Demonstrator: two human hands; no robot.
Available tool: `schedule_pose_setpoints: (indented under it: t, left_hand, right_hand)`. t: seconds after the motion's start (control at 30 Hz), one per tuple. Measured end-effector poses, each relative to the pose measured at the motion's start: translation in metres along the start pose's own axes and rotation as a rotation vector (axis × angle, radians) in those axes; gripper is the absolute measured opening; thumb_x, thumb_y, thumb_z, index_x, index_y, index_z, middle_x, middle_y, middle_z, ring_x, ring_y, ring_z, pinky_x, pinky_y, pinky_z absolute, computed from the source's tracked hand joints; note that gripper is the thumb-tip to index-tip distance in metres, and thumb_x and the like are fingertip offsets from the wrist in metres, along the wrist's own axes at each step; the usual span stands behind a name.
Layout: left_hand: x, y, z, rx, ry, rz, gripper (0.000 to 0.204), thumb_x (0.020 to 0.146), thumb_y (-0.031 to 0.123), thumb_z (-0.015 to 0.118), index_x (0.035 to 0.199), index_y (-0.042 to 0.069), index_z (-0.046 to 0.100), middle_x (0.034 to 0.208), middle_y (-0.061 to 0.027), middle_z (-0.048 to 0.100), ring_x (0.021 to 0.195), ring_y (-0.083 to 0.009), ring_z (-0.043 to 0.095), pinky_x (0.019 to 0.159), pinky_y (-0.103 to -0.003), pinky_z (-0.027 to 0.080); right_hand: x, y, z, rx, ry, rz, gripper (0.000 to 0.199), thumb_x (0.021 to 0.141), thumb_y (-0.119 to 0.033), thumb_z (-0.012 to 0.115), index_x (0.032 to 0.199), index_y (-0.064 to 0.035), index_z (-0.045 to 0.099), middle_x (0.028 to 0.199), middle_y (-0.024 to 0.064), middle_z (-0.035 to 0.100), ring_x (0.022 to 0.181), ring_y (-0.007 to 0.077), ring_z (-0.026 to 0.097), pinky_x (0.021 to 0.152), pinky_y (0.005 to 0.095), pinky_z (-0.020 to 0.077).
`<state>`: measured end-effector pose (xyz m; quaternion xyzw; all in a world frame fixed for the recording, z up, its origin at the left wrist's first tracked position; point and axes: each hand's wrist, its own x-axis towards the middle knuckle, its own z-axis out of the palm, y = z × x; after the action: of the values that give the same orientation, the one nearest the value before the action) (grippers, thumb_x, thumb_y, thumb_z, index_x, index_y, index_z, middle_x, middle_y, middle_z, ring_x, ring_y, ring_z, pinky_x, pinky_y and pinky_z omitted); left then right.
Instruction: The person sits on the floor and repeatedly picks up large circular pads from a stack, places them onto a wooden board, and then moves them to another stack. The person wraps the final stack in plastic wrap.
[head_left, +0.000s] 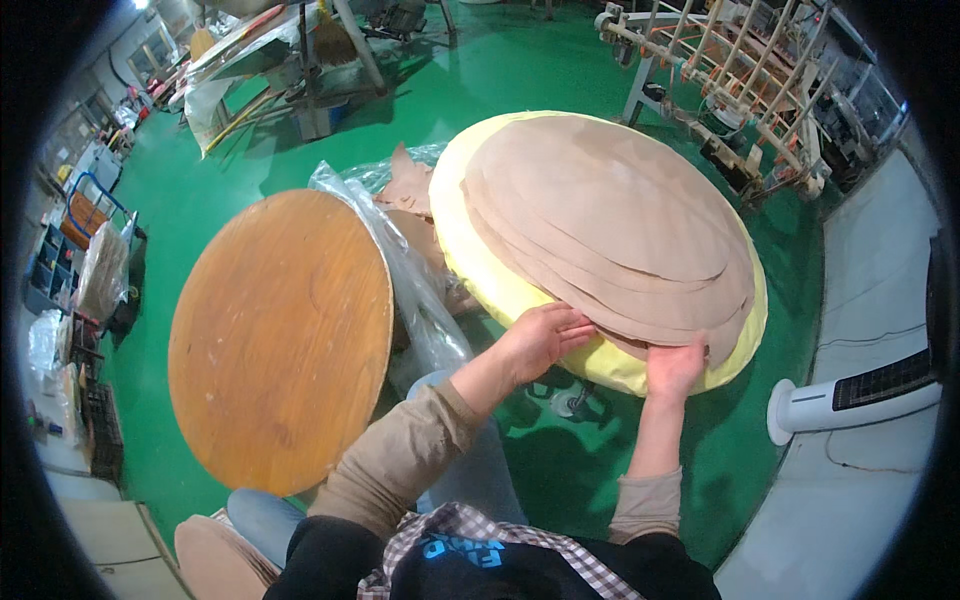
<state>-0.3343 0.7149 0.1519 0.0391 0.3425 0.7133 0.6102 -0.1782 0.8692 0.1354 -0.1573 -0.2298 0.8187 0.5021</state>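
Note:
Several thin, round brown sheets (600, 200) lie in an uneven, fanned stack on a round table top covered in yellow (450, 215). At the near edge of the stack, my left hand (545, 338) rests with its fingers stretched out, touching the sheets' rim. Just right of it, my right hand (677, 368) grips the near edge of the sheets, and its fingertips are partly hidden by them. Left of the yellow top is a bare round wooden table top (285, 340).
Clear plastic film (415, 300) and torn brown pieces (407, 185) lie between the two tops. More round brown sheets (215, 560) sit at lower left. A white tower fan (850, 400) is at the right, and a machine with rods (735, 70) stands at far right.

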Motion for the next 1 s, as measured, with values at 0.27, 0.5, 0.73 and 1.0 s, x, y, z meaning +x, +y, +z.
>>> schedule_pose_setpoints:
  t: [0.27, 0.5, 0.73, 1.0]
  left_hand:
    - [0.004, -0.013, -0.006, -0.116, 0.015, -0.055, 0.032, 0.096, 0.020, 0.043, 0.117, -0.004, 0.041, 0.119, -0.0179, 0.052, 0.111, -0.0280, 0.052, 0.098, -0.037, 0.043]
    - [0.047, 0.020, -0.015, -0.358, 0.255, 0.157, 0.052, 0.094, 0.044, 0.045, 0.117, -0.002, 0.042, 0.121, -0.0194, 0.051, 0.113, -0.0304, 0.050, 0.099, -0.043, 0.041]
    - [0.088, 0.042, -0.036, -0.445, 0.469, 0.414, 0.057, 0.088, 0.019, 0.059, 0.132, -0.004, 0.033, 0.129, -0.0199, 0.045, 0.119, -0.0340, 0.045, 0.098, -0.047, 0.041]
    - [0.106, 0.102, 0.036, 0.203, 0.694, 0.619, 0.024, 0.078, -0.001, 0.057, 0.101, -0.009, 0.054, 0.094, -0.0142, 0.059, 0.085, -0.0231, 0.056, 0.067, -0.035, 0.047]
  right_hand:
    - [0.055, -0.008, 0.001, -0.147, 0.358, 0.096, 0.048, 0.095, -0.017, 0.046, 0.138, -0.0033, 0.030, 0.137, 0.0145, 0.040, 0.123, 0.0307, 0.042, 0.102, 0.0507, 0.0370]
    - [0.133, -0.053, 0.015, -0.082, 0.330, 0.033, 0.033, 0.095, -0.012, 0.046, 0.127, -0.0043, 0.044, 0.122, 0.0134, 0.053, 0.108, 0.0303, 0.053, 0.091, 0.0479, 0.0470]
    - [0.141, -0.078, -0.041, -0.354, 0.324, 0.065, 0.039, 0.094, -0.016, 0.047, 0.130, -0.0022, 0.042, 0.126, 0.0133, 0.052, 0.112, 0.0294, 0.052, 0.096, 0.0464, 0.0430]
    - [0.166, -0.109, -0.024, -0.574, 0.319, 0.044, 0.044, 0.093, -0.018, 0.049, 0.130, 0.0037, 0.040, 0.130, 0.0152, 0.049, 0.116, 0.0295, 0.050, 0.101, 0.0456, 0.0383]
